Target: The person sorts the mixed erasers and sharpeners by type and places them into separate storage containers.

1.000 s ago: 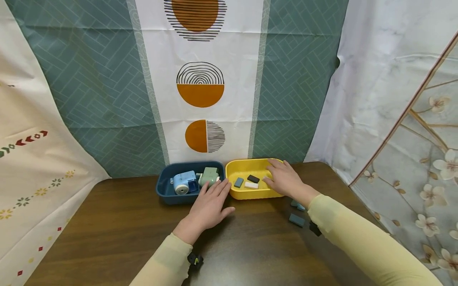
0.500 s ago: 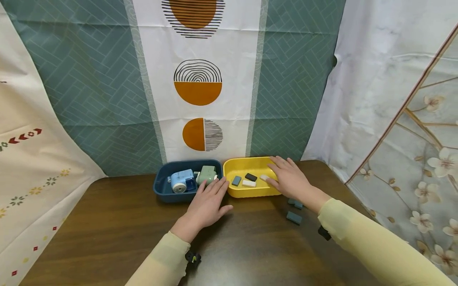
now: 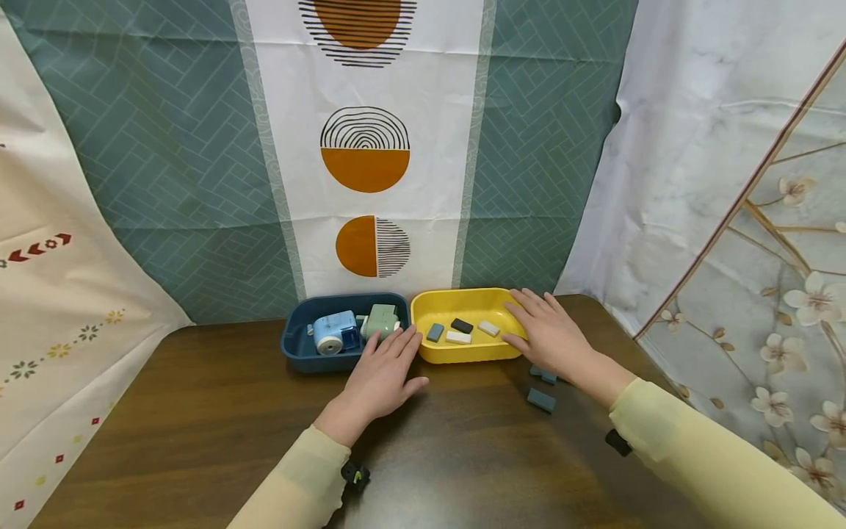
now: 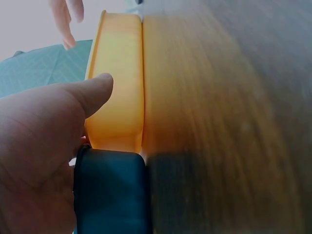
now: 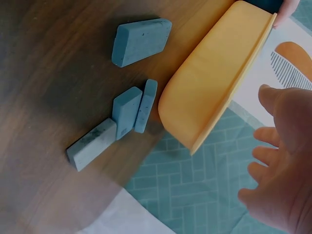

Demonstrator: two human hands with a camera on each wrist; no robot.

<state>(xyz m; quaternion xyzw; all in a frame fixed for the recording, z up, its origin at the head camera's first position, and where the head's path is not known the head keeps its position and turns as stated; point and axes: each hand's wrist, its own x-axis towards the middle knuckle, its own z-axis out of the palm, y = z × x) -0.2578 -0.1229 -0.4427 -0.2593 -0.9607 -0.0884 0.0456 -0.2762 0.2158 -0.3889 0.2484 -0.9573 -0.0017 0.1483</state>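
My left hand (image 3: 380,375) lies with straight fingers over the near rim where the navy tray (image 3: 300,362) and yellow tray (image 3: 472,354) meet. Its thumb (image 4: 95,92) points along the yellow tray's side in the left wrist view. Over the yellow tray's right end is my right hand (image 3: 551,334), fingers spread and holding nothing. Inside that tray lie a blue-grey eraser (image 3: 435,333), a black eraser (image 3: 462,325) and two white ones, the right one (image 3: 489,328) nearest my right thumb. The navy tray holds a light blue pencil sharpener (image 3: 335,332) and a green one (image 3: 381,322).
On the wooden table (image 3: 449,455), right of the trays, lie several erasers: a separate blue one (image 5: 141,43), and a close group with a blue one (image 5: 126,112), a thin one (image 5: 146,106) and a greyer one (image 5: 92,144). Patterned cloth (image 3: 529,184) hangs behind the trays.
My right hand has drawn back to the right, away from the right white eraser, which now shows fully in the yellow tray. The left hand has stayed in place; the head view shifted slightly.
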